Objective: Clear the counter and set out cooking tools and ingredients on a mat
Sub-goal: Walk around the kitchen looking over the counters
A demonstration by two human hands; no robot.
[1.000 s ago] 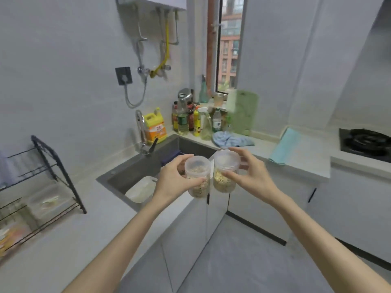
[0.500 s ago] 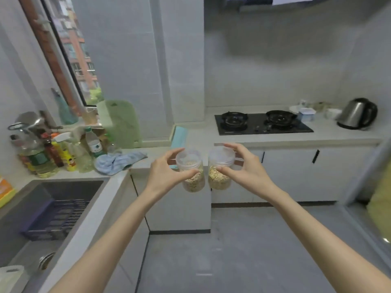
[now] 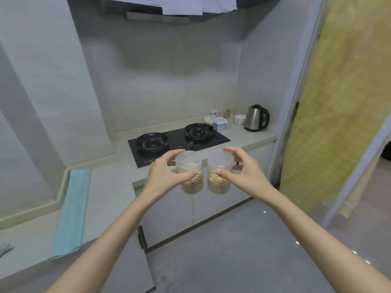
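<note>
Gripping jars (image 3: 193,186), L hand (image 3: 161,177), R hand (image 3: 246,176)

Two clear plastic jars were held upright in mid-air, side by side and just apart. The left jar (image 3: 190,176) (lidded, partly filled with pale, flaky grain) was gripped by the left hand (image 3: 163,178). The right jar (image 3: 220,176), alike in form and contents, was gripped by the right hand (image 3: 247,176).
</note>
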